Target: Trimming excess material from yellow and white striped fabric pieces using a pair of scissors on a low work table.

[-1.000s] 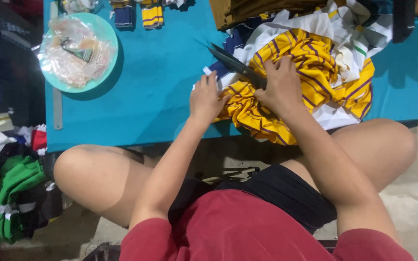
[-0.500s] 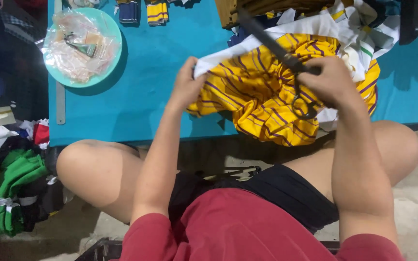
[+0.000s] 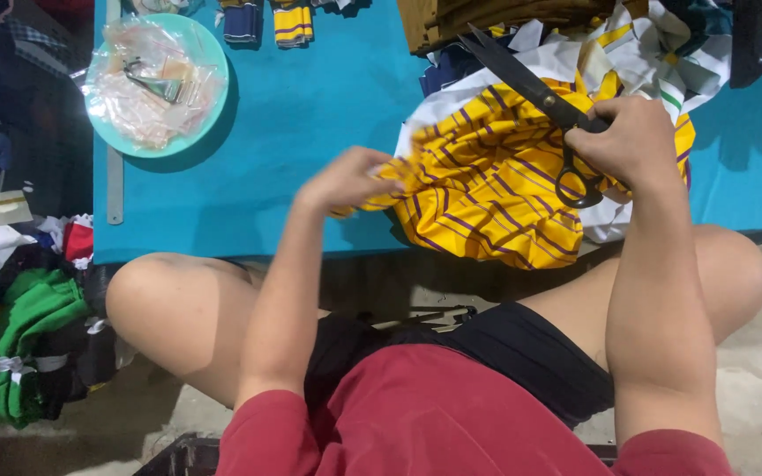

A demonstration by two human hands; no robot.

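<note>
Since a second ago, when both palms lay flat on the cloth near the front edge of the table (image 3: 310, 115), the hands have parted: the right hand (image 3: 632, 141) has taken up the scissors (image 3: 540, 97) and carried them toward the far right, while the left hand (image 3: 346, 181) has drawn a fold of the yellow cloth (image 3: 487, 194) out to the left. That reads as pressing and smoothing given way to getting ready for a cut, though the blades do not yet bite the fabric. The right fingers are curled tight about the black handles, one loop hanging free below the knuckles; the long dark blades point up and left, and look nearly closed. The left hand is blurred with motion, its fingers bunched on the cloth's left corner, and how firmly they pinch I cannot tell. The cloth lies at the front edge of the table, right of the middle, partly overhanging toward the person's knees. It is bright yellow with thin purple stripes, crumpled and folded over itself, with a white layer beneath showing at its upper left. Behind it, toward the far right corner, sits a heap (image 3: 663, 53) of white, yellow and dark pieces. Near the far left corner stands a pale green plate (image 3: 209, 62) with clear plastic bags and a small clipper, and a metal ruler (image 3: 115, 185) lies along the left edge.
</note>
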